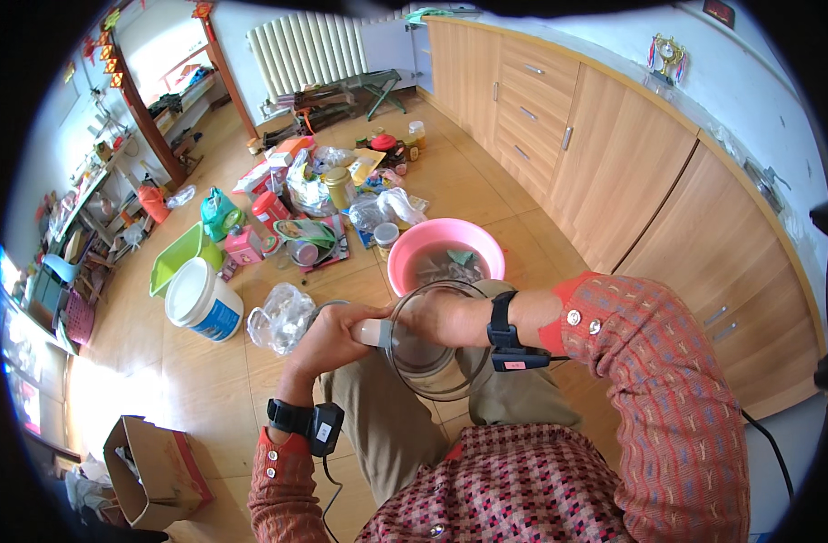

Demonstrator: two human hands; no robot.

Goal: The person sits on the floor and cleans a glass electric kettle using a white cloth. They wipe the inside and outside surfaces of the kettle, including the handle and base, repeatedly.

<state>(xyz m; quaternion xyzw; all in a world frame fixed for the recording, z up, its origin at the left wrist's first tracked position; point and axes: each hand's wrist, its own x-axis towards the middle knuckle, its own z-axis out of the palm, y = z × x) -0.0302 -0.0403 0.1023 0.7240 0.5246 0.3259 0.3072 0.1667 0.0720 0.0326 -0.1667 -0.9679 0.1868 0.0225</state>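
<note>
My left hand [332, 338] is closed around the pale handle [372, 332] of a clear glass pot [469, 377], which is over my knees. The fingers of my right hand [431, 315] are at the pot's rim, apparently inside it; the glass and the wrist partly hide them, so their grip cannot be told. Just beyond the pot, a pink plastic basin [494, 261] on the floor holds murky water and a green cloth [460, 257]. Black straps with small devices are on both my wrists.
Left of the basin are a crumpled clear plastic bag [281, 319], a white lidded bucket [203, 298] and a green plastic tub [176, 261]. Jars, bags and boxes are spread beyond them. Wooden cabinets [631, 156] line the right; an open cardboard box [159, 468] stands lower left.
</note>
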